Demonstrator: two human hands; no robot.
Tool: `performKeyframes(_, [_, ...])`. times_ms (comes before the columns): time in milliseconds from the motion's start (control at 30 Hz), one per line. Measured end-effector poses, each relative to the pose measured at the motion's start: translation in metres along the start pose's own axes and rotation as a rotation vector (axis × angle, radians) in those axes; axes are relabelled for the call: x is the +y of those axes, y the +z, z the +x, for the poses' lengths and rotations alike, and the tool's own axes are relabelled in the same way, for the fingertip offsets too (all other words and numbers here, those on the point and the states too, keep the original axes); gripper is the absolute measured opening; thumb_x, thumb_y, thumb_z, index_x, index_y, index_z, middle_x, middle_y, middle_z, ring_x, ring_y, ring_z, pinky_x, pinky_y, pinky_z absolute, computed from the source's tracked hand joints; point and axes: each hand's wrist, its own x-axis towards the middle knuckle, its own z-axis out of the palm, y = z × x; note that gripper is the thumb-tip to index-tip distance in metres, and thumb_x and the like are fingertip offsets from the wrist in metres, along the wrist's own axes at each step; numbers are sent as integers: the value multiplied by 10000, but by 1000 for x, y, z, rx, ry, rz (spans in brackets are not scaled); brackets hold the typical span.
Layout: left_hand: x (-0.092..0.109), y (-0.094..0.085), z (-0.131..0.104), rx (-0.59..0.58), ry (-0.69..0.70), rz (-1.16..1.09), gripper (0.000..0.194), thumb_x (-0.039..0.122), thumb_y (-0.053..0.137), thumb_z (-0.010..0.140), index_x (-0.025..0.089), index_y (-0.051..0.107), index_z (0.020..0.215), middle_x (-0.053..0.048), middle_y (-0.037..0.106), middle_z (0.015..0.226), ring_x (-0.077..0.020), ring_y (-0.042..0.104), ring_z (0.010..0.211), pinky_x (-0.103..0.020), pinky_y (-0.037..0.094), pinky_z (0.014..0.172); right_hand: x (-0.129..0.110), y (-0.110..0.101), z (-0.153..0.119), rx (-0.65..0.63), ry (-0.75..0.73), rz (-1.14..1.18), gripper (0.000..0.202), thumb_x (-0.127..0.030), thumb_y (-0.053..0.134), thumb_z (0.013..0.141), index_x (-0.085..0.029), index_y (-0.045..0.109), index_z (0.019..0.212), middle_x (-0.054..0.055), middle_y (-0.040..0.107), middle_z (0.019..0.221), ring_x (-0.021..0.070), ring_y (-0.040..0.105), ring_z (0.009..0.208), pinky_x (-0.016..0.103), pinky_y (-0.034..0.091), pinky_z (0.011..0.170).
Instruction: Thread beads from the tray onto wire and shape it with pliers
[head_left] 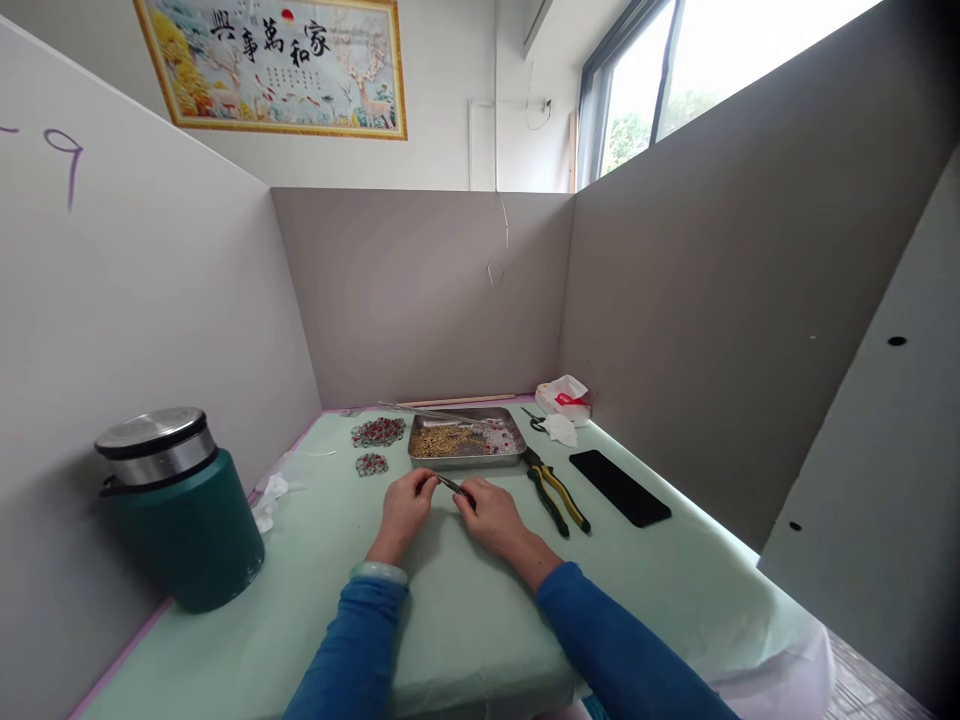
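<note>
Your right hand point(491, 517) holds a slim dark tool point(453, 486), which looks like small pliers or tweezers, though it is too small to tell which. Its long axis runs at a slant across the table, from low on your right to higher on your left, and its tip points left toward your left hand point(405, 508). The tool sits just above the pale green table cover point(465, 620), in front of the metal tray point(466, 440) and close to it. Your right fingers are curled shut around the tool's rear end, thumb and forefinger pinching it. Your left fingers are bent inward and pinched together at the tool's tip; whatever they hold there is too tiny to make out. Both hands rest on the cover, nearly touching. The tray holds a heap of small gold-coloured pieces. To its left lie two beaded ornaments point(378, 432). To the right of your hands lie yellow-handled pliers point(555, 490) and, farther right, a black phone point(619, 487). A dark green flask point(180, 510) stands well apart at your left.
</note>
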Motion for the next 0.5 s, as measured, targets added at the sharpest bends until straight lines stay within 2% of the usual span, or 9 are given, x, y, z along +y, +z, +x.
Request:
performKeyframes(233, [4,8,-5,75,-22,127,116,247,547,775,221,655,741,-34,636,681,-163,516,615,-243,281,588,-2,9,1,-2,90,0,178,-294,473,872,-196,606,806,33,619,769,156,521,681,268,240,577])
performKeyframes(400, [5,9,-6,79,-21,53,123,262,538,772,229,647,725,-27,636,684,-166,525,625,-246,303,603,0,10,2,14,109,65,190,-306,484,860,-193,611,775,28,611,746,153,514,679,257,257,584])
performKeyframes(500, [4,9,-3,51,-69,-96,163,307,518,759,211,633,695,-8,597,625,-158,507,610,-246,326,598,1,9,3,18,108,148,211,-332,481,861,-189,607,771,25,603,750,152,519,698,244,287,603])
